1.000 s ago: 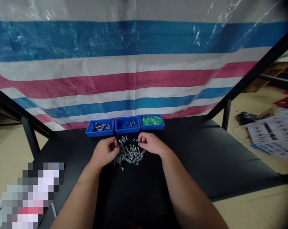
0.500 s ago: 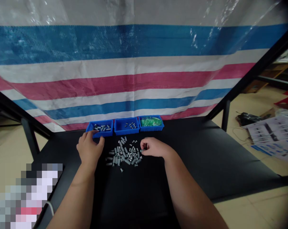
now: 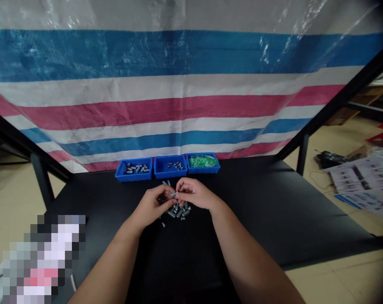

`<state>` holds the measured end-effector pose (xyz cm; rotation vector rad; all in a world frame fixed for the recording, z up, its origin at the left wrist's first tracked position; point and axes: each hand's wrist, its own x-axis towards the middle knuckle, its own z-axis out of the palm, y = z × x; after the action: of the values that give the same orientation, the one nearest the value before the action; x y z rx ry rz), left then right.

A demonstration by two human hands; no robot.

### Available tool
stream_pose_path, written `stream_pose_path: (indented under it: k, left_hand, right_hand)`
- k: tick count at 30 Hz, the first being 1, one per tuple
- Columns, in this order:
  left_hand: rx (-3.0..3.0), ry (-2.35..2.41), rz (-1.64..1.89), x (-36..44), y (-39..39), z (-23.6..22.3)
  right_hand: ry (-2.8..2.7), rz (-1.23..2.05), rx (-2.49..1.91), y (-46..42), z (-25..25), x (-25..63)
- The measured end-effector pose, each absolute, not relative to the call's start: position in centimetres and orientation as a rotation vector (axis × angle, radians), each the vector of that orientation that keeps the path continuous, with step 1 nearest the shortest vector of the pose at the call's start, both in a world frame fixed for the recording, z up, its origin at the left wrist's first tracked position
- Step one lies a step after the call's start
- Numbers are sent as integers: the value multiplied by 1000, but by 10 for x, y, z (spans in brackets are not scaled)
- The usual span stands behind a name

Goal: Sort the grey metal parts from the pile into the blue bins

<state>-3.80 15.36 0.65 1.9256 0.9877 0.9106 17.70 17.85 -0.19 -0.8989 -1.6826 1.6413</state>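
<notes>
My left hand [image 3: 153, 205] and my right hand [image 3: 194, 193] meet over a loose heap of small metal parts. A small grey cylinder [image 3: 174, 194] sits between their fingertips; my right thumb and forefinger pinch it, and my left thumb and forefinger close around its other end. Under the hands, several grey cylinders [image 3: 171, 214] and silver screws [image 3: 164, 225] lie on the black table, partly hidden by my fingers. Behind them a blue bin [image 3: 134, 177] holds several grey cylinders, and a second blue bin [image 3: 170, 174] holds several small screws.
A third blue bin [image 3: 204, 170] contains green plastic packaging. The bins stand in a row at the back of the black table [image 3: 267, 211], before a striped tarp [image 3: 178, 105]. Black frame bars [image 3: 302, 154] rise at both sides. A blurred-out object [image 3: 48, 261] lies at front left.
My left hand went from the heap to the left bin, then came back to meet my right hand. My right hand has moved slightly left and up with the grey cylinder. More cylinders show in the left bin.
</notes>
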Motion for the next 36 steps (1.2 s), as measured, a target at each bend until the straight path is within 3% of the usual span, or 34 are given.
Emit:
stream_pose_path:
  k: [3, 7, 9, 13, 18, 30, 36]
  left_hand:
    - [1961, 1076, 843, -45, 154, 9]
    - [2106, 1197, 664, -71, 161, 12]
    - [2096, 1381, 755, -83, 167, 11]
    - [1987, 1973, 1142, -96, 176, 8]
    - [2081, 2281, 1055, -97, 177, 7]
    - [2312, 1584, 1112, -72, 169, 7]
    - [2252, 1062, 912, -45, 154, 16]
  right_hand:
    - [-1734, 1547, -1067, 180, -6, 177]
    - [-1934, 1085, -1428, 185, -9, 190]
    - [-2007, 956, -1523, 187, -8, 197]
    - [-2070, 1001, -1531, 187, -6, 204]
    - [-2230, 1146, -1469, 183, -1, 205]
    - [-2138, 979, -1399, 177, -6, 192]
    - [-1668, 1328, -1048, 178, -3, 172]
